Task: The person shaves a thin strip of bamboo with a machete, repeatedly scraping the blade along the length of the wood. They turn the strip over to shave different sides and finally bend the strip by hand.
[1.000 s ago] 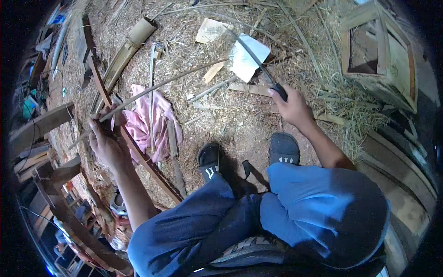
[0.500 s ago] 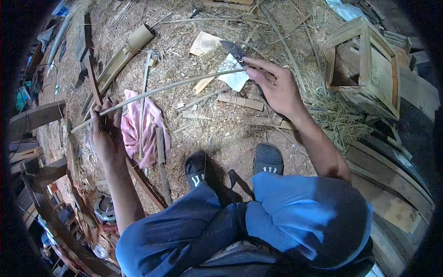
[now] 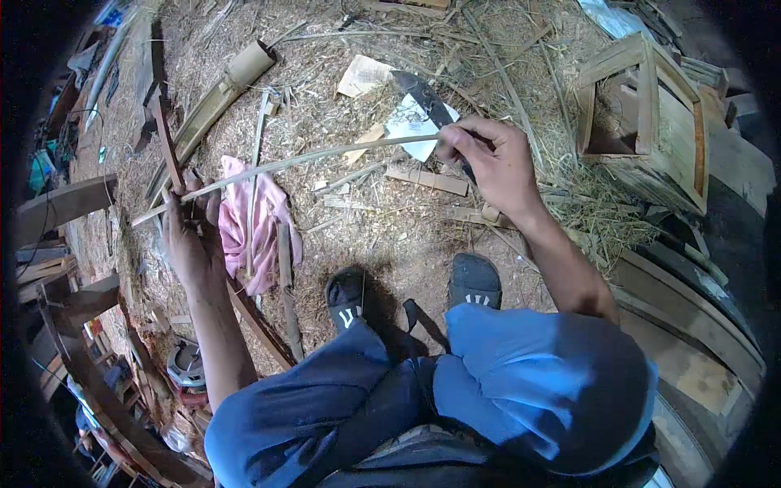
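Observation:
A long, thin, pale strip of wood or bamboo (image 3: 317,152) spans between my two hands, slightly bowed and slanting up to the right. My left hand (image 3: 194,236) grips it near its left end, which sticks out past the fingers. At the other end, my right hand (image 3: 496,159) is closed on the strip with curled fingers. A dark curved blade (image 3: 423,91) shows just beyond the right hand, overlapping a white sheet of paper (image 3: 411,122); the hand hides part of it. A reddish-brown wooden stick (image 3: 167,142) passes by my left hand, which covers its middle.
A pink cloth (image 3: 272,220) lies on the shavings-strewn ground. Split bamboo (image 3: 199,122) is at upper left, a wooden box frame (image 3: 675,122) at right. Planks (image 3: 691,366) are stacked lower right. A power tool (image 3: 185,363) sits at lower left. My sandalled feet (image 3: 474,281) are below.
My right hand has shifted slightly right and down, its once-extended fingers now curled at the strip's end. The strip's right end is a little lower; my left hand has barely moved.

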Demonstrator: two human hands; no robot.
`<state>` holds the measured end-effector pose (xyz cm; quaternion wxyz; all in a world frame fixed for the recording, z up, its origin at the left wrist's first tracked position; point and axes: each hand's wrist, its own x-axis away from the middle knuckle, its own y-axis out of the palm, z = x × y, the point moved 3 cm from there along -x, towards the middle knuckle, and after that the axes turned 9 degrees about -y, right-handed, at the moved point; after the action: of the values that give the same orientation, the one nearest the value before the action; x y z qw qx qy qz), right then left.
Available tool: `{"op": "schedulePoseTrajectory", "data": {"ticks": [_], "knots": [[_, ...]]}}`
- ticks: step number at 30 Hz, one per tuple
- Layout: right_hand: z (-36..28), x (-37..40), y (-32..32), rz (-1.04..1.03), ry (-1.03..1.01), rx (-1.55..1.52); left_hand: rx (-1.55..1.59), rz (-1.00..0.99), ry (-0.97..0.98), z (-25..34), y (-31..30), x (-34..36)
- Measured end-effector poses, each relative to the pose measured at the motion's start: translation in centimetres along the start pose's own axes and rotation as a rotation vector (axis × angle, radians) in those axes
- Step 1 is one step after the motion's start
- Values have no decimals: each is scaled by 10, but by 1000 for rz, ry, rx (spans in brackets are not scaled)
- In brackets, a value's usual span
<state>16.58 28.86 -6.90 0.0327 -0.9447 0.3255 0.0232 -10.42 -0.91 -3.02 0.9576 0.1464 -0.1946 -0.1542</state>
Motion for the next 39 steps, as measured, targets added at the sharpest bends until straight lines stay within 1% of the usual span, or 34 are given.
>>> {"op": "schedulePoseTrajectory", "data": {"ticks": [2,4,5,7,8,10,11,12,13,14,15,16,17,19,20,22,23,24,26,27,28,30,31,32,33,34,35,36,38,39], "knots": [[1,1,-1,-15,-4,8,0,9,-9,0,4,2],[2,5,0,-8,93,-103,-39,55,-4,1,6,4],[0,6,-1,-10,94,-103,-39,57,-4,0,4,3],[-13,8,4,-283,-128,370,-136,90,2,0,-2,0],[-11,12,7,-290,-130,369,-134,97,4,-2,-2,0],[-6,25,21,-516,-347,417,-224,91,-4,-4,7,5],[-5,30,25,-521,-348,416,-316,74,-14,-5,5,2],[0,35,30,-605,-159,348,-313,78,-14,-8,5,0],[6,40,34,-682,32,277,-276,10,-37,-13,10,-1],[12,42,35,-686,33,278,-239,-59,-60,-18,15,1],[23,45,35,-620,134,178,-332,-99,-131,-18,28,7],[34,48,35,-552,235,79,-330,-98,-133,-19,27,7],[43,50,34,-553,237,81,-327,-108,-170,-22,27,6],[62,53,29,-390,279,-26,-320,-119,-210,-29,27,5],[72,54,26,-390,282,-23,-333,-102,-236,-32,26,5],[95,58,23,-378,414,-113,-360,-64,-287,-41,22,5],[106,61,23,-329,476,-134,-335,-143,-314,-52,12,1],[112,62,24,-334,482,-131,-392,-162,-327,-61,10,1],[120,63,28,-352,418,21,-514,-133,-380,-89,-1,-7],[125,65,32,-241,488,-16,-533,-154,-433,-105,-8,-7],[130,66,36,-254,496,-10,-550,-178,-486,-118,-13,-6],[138,67,37,-170,581,-91,-616,-137,-535,-141,-22,-2],[138,66,39,-209,548,-163,-598,-144,-570,-151,-27,0],[138,67,38,-218,555,-155,-580,-153,-604,-161,-31,3],[137,68,38,-193,507,-170,-573,-148,-609,-167,-31,6],[136,68,38,-167,460,-187,-612,-189,-623,-173,-31,9],[136,70,36,-172,467,-185,-652,-230,-637,-179,-31,12],[136,71,30,-144,486,-185,-647,-225,-643,-185,-31,14],[135,74,18,-120,513,-182,-637,-324,-654,-199,-27,18],[132,73,11,-82,474,-192,-698,-350,-635,-200,-19,21]]}}
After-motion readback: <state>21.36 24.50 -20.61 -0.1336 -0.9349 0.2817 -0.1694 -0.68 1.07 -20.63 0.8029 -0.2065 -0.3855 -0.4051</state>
